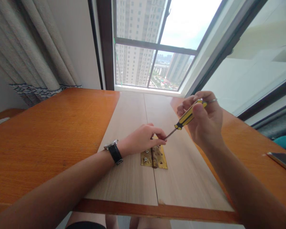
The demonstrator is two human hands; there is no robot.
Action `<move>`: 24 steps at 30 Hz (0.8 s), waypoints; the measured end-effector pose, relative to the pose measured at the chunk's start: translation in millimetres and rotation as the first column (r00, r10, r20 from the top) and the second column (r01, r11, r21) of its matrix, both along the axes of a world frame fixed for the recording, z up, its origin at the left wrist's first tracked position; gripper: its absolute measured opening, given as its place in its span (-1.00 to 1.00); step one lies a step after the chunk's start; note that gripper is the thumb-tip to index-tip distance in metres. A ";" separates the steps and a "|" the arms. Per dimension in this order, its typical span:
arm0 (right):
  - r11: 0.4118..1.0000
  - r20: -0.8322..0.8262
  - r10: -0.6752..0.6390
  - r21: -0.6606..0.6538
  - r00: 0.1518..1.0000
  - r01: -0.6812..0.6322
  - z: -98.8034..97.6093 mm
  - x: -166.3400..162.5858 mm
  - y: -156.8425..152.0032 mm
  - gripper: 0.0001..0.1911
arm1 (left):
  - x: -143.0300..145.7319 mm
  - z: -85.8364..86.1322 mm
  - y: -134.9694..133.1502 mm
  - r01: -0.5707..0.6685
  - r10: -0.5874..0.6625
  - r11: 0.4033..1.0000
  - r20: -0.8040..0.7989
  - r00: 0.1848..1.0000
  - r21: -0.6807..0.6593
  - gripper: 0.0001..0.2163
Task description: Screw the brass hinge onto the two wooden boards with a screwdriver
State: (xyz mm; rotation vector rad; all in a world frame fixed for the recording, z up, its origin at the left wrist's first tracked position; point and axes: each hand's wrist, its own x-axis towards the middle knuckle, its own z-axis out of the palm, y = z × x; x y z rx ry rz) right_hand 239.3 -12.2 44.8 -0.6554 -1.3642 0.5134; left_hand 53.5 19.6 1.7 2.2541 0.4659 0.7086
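Observation:
In my right hand (pixel 205 121) is a yellow and black screwdriver (pixel 187 117), slanting down to the left. My left hand (pixel 149 137) is closed in a pinch at the screwdriver's tip; whatever its fingertips hold there is hidden. Beneath the left fingers lies an opened brass hinge (pixel 160 161), its knuckle along the seam between two pale wooden boards (pixel 124 178). Screws, among them one screw (pixel 146 159), sit in the hinge's left leaf. Holes show in the right leaf, while the left hand covers the hinge's far end.
The boards lie on an orange-brown wooden table (pixel 50 136). A phone (pixel 282 161) rests near its right edge. Beyond the table are a window (pixel 154 47) and, at the left, a grey curtain (pixel 35 47). My legs show below the front edge.

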 end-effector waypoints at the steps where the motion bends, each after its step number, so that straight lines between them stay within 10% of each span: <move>1: 1.000 0.008 0.026 0.016 1.000 -0.027 0.1 -0.2 -0.2 -0.70 | 0.2 0.1 0.1 -0.007 0.007 1.000 -0.005 1.000 0.006 -0.97; 24: 0.998 -0.074 -0.064 0.020 0.995 0.066 0.7 -0.8 -3.0 -0.62 | -0.8 -4.6 8.6 -0.191 0.189 0.982 0.081 0.979 0.012 -0.76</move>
